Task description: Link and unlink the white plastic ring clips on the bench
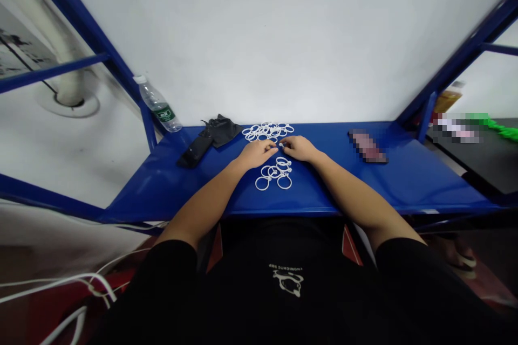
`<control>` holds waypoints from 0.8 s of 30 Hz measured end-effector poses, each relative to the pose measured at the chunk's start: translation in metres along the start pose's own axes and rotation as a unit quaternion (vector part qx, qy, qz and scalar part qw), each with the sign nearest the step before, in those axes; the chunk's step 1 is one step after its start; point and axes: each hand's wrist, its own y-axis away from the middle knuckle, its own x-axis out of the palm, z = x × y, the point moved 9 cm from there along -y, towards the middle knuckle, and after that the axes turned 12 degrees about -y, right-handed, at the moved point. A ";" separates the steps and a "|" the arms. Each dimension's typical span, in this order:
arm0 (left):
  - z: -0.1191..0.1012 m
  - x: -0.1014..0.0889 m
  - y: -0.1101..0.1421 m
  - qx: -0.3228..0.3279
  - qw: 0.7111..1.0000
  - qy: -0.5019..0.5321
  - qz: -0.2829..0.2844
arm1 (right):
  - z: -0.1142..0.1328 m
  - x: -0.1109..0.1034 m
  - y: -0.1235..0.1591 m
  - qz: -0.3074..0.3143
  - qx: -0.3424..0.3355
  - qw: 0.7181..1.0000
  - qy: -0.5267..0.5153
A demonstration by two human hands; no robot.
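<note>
My left hand (257, 154) and my right hand (300, 148) are close together above the blue tabletop, fingertips almost meeting. Between the right thumb and fingers shows the small white knob of a white plastic ring (281, 144); the rest of that ring is mostly hidden. The left thumb and index finger are pinched; what is between them cannot be made out. Just beyond my hands lies a heap of similar white rings (267, 130). On my side of them is a smaller, loosely overlapping group of white rings (284, 182), each with a small knob.
A clear plastic bottle (162, 110) stands at the back left, near a black phone-like object (196, 150) and a crumpled black bag (224, 130). To the right lies a blurred-out phone (367, 146). Blue frame posts (445, 51) flank the blue table (154, 188); a white wall closes the back.
</note>
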 end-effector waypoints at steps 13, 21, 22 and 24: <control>-0.006 -0.007 0.000 0.020 0.997 -0.062 -0.029 | 0.036 0.012 0.006 -0.012 -0.053 0.929 -0.365; -0.008 -0.006 0.000 0.030 0.999 -0.040 -0.019 | 0.032 0.007 0.007 -0.030 -0.051 0.937 -0.344; -0.009 -0.006 0.000 0.036 0.999 -0.034 -0.019 | 0.031 0.006 0.007 -0.034 -0.054 0.937 -0.344; -0.012 -0.006 0.001 0.051 0.998 -0.028 -0.018 | 0.030 0.005 0.006 -0.036 -0.057 0.935 -0.349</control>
